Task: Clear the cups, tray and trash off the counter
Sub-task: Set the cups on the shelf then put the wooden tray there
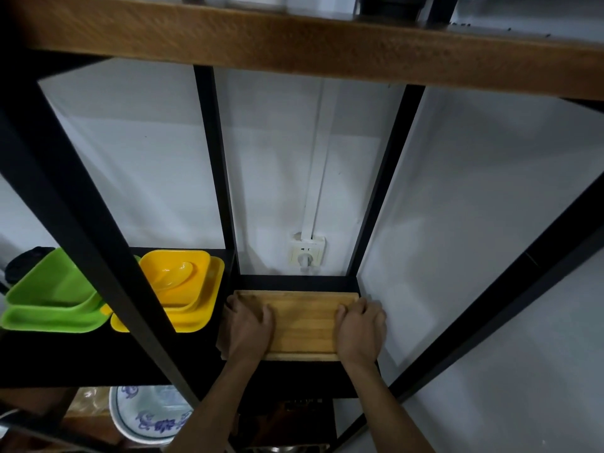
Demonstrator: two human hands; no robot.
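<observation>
A rectangular wooden tray lies flat on a black shelf low in the rack, close to the white wall. My left hand grips the tray's left edge, thumb on top. My right hand grips its right edge the same way. Both forearms reach in from the bottom of the view. No cups or trash are visible.
Yellow dishes and green dishes are stacked left of the tray on the same shelf. Black rack posts frame the bay. A wall socket sits behind. A wooden shelf runs overhead; a blue-patterned plate lies below.
</observation>
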